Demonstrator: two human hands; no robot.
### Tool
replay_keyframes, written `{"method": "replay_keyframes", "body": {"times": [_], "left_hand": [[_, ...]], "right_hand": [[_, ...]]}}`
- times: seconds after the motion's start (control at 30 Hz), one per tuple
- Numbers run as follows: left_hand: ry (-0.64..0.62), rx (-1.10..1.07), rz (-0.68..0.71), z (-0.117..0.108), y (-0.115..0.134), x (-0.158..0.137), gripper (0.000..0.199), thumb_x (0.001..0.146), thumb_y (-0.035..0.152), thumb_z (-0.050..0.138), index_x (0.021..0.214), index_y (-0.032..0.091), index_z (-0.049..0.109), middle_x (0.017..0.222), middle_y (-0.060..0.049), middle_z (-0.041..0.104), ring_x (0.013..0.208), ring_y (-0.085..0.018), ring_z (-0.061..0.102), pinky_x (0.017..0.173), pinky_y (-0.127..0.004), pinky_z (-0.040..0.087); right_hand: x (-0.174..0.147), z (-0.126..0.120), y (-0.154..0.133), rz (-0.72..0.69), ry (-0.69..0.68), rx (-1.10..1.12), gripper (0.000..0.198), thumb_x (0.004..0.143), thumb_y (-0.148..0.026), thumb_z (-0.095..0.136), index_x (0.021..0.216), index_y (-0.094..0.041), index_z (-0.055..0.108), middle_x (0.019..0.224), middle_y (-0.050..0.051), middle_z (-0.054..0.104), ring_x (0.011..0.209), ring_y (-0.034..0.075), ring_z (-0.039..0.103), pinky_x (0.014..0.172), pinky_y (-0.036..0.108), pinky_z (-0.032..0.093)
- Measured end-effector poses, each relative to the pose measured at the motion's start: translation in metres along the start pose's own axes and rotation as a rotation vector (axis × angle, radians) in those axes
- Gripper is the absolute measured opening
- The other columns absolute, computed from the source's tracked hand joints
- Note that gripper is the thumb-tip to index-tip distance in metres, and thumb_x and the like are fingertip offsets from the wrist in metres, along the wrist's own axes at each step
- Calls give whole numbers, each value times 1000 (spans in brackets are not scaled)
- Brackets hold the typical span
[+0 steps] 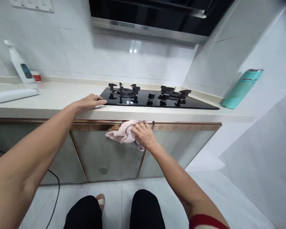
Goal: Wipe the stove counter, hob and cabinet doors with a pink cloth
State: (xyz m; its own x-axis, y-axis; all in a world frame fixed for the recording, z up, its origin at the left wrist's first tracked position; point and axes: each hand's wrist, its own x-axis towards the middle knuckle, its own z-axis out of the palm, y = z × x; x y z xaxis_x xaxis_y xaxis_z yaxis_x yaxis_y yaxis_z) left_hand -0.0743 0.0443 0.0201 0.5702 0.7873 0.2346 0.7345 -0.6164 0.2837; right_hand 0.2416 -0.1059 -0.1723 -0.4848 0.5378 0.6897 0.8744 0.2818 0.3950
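Observation:
My right hand (144,135) is closed on a pale pink cloth (124,132), pressed against the bronze perforated strip (95,127) along the top of the cabinet doors. Part of the cloth hangs bunched to the left of the fingers, and a corner shows below them. My left hand (91,101) lies flat on the white countertop (59,95), fingers outstretched, their tips at the left front corner of the black gas hob (143,100). Nothing is held in it.
On the counter's left stand a white spray bottle (20,65) and a small red-and-white tub (36,76); a white elongated device (15,94) lies nearer. A teal flask (241,89) stands at the right. Overhead is a black range hood (152,17). A black cable (57,194) crosses the floor.

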Motion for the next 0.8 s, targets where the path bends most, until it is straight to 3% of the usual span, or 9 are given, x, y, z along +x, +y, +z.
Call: {"method": "replay_keyframes", "body": {"times": [0.17, 0.33, 0.43, 0.57, 0.7, 0.8], "left_hand": [[7, 5, 15, -2, -1, 0, 84, 75, 82, 48, 131, 23, 71, 140, -6, 68, 126, -29, 58, 109, -37, 43], [55, -16, -62, 0, -5, -2, 76, 71, 85, 54, 125, 35, 70, 139, 8, 67, 134, -30, 49, 112, -42, 39], [63, -34, -79, 2, -10, -2, 72, 71, 86, 56, 126, 42, 69, 137, 12, 67, 139, -32, 46, 115, -44, 36], [57, 10, -108, 5, -19, 4, 85, 67, 92, 56, 133, 39, 65, 144, 7, 62, 140, -33, 44, 117, -43, 34], [42, 71, -129, 7, -19, 6, 96, 65, 96, 51, 138, 35, 60, 149, -1, 53, 137, -31, 44, 117, -41, 32], [29, 78, -122, 7, -15, 5, 100, 66, 96, 49, 140, 30, 59, 146, -4, 51, 135, -28, 44, 116, -39, 32]], "right_hand": [[-56, -20, 55, 159, 77, -169, 27, 94, -16, 50, 115, -20, 66, 125, 12, 67, 116, 25, 53, 116, 48, 22], [-118, -33, 119, 277, 12, -134, 27, 85, -16, 54, 109, -20, 65, 123, 12, 67, 118, 24, 55, 120, 49, 25], [-161, -40, 164, 492, 24, -128, 22, 82, -27, 58, 102, -20, 62, 119, 17, 65, 120, 29, 54, 117, 52, 31], [-212, -62, 226, 865, 12, -72, 15, 79, -34, 58, 89, -24, 55, 114, 18, 64, 121, 35, 55, 115, 57, 30], [-235, -95, 272, 1150, 0, -47, 24, 77, -43, 67, 85, -27, 51, 93, 16, 62, 99, 39, 62, 88, 60, 44], [-233, -104, 278, 1236, 52, -8, 38, 79, -55, 74, 93, -24, 57, 84, 14, 62, 83, 33, 63, 71, 52, 48]]}}
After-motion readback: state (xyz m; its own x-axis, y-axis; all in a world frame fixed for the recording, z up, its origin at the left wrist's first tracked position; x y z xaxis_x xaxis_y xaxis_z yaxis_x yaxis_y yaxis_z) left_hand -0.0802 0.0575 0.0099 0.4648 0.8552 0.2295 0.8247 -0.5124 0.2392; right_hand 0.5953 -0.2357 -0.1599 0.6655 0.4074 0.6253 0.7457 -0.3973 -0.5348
